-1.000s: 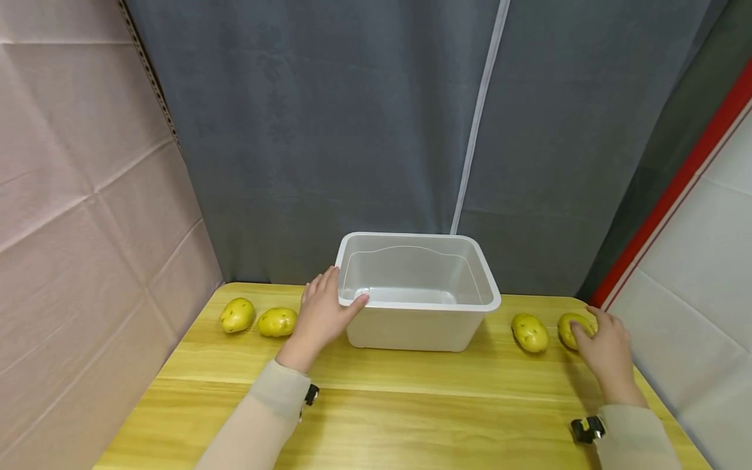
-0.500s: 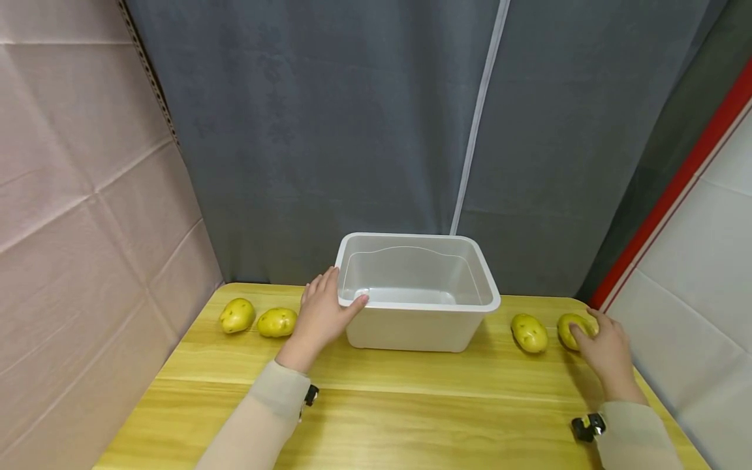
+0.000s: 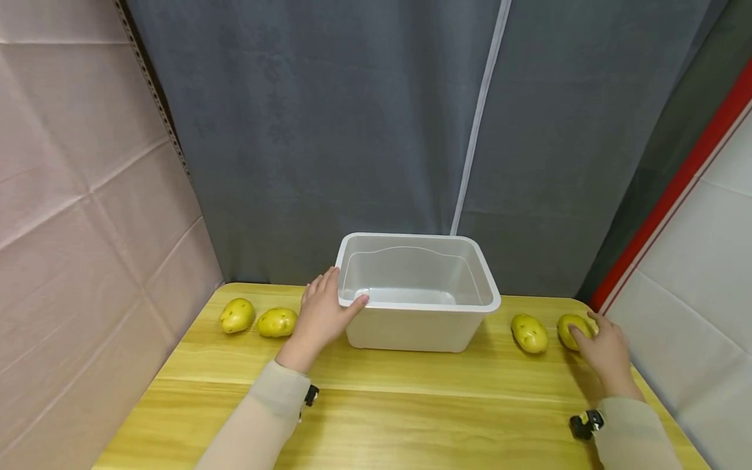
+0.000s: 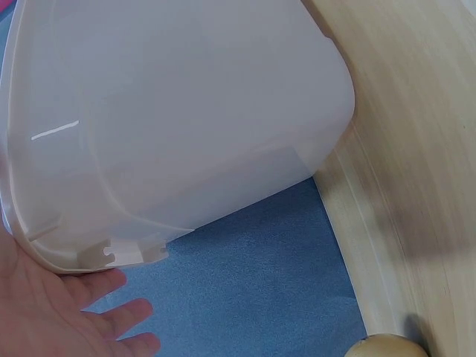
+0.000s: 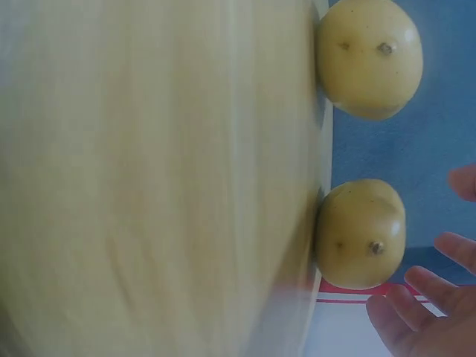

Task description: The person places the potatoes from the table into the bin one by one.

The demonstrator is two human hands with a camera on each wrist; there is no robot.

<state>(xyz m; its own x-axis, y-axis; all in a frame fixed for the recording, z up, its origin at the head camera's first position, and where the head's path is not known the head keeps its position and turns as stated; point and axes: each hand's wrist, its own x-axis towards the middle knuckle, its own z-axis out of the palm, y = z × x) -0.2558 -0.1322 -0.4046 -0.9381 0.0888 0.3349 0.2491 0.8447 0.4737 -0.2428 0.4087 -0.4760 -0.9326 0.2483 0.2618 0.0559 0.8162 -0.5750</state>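
A white plastic bin (image 3: 414, 331) stands upright near the back of the wooden table. My left hand (image 3: 323, 312) lies at its near left corner, thumb along the front rim. In the left wrist view the fingers (image 4: 111, 321) extend fairly straight beside the rim. On the right are two yellow potatoes, an inner potato (image 3: 530, 333) and an outer potato (image 3: 570, 329). My right hand (image 3: 608, 351) hovers around the outer one; the right wrist view shows spread fingers (image 5: 431, 286) close to that potato (image 5: 361, 234), with no clear grip.
Left of the bin lie two more potatoes, one farther out (image 3: 237, 315) and one by my left wrist (image 3: 277, 322). A grey curtain (image 3: 329, 143) hangs behind the table (image 3: 411, 418). Pale cloth walls flank both sides, the right one (image 3: 699, 287) close to my right hand.
Almost nothing differs. My right hand and wrist have shifted very slightly to the left; the left hand, bin and potatoes stay where they were.
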